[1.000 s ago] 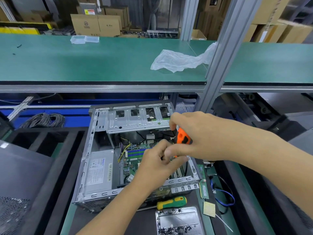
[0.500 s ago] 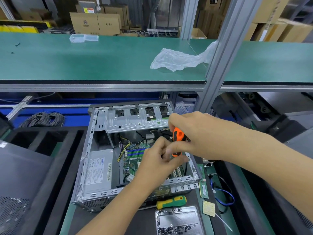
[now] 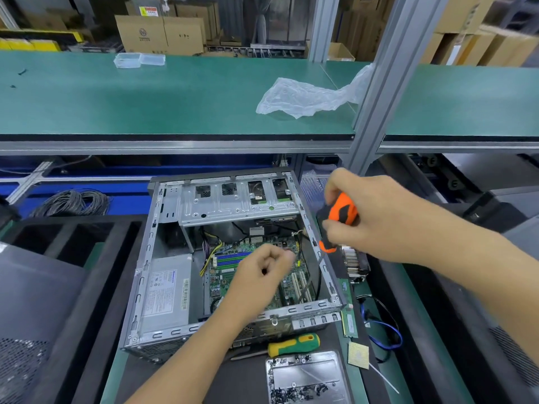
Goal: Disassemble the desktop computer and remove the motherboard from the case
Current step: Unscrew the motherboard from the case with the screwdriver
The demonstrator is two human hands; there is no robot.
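Beneath the curled fingers of the left hand (image 3: 264, 265), part of the green motherboard (image 3: 233, 275) is hidden; whether they pinch anything is unclear. It lies flat inside the open grey case (image 3: 163, 287). Just right, the right hand (image 3: 376, 220) grips an orange screwdriver (image 3: 335, 223), shaft angling down inside the case.

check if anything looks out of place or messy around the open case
Mostly tidy. Loose parts lie on the bench right of the computer case: a memory stick, a bare chip and a blue cable. A crumpled plastic bag lies on the upper shelf. Screws are in the metal tray, not spilled.
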